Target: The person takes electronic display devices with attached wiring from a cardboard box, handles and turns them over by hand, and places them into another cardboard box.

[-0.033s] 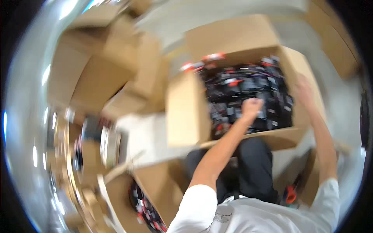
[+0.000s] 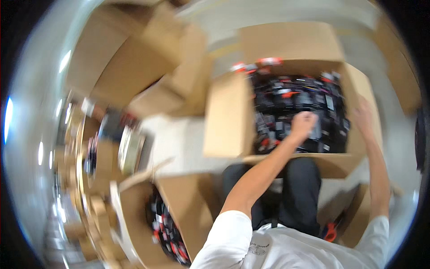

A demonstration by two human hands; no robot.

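In front of my knees stands an open cardboard box (image 2: 293, 41), filled with many small dark packages (image 2: 289, 92) with white and red patches. Over the near middle of this pile is my left hand (image 2: 304, 122), its fingers curled closed. What they hold, if anything, cannot be made out. My right hand (image 2: 363, 114) is at the box's right side, against the side flap (image 2: 363, 87). Its fingers are smeared by motion. A few red and white pieces (image 2: 270, 61) lie at the box's far left corner.
A second open box (image 2: 186, 197) with similar dark and red packages stands at the lower left. Large cardboard boxes (image 2: 134, 67) are heaped at the far left. A red-orange object (image 2: 330, 232) lies near my right leg. Another carton (image 2: 396, 67) stands at far right.
The whole view has shifted, so the filled box and both hands appear farther right. My left hand stays closed over the packages and my right hand stays at the box's right side.
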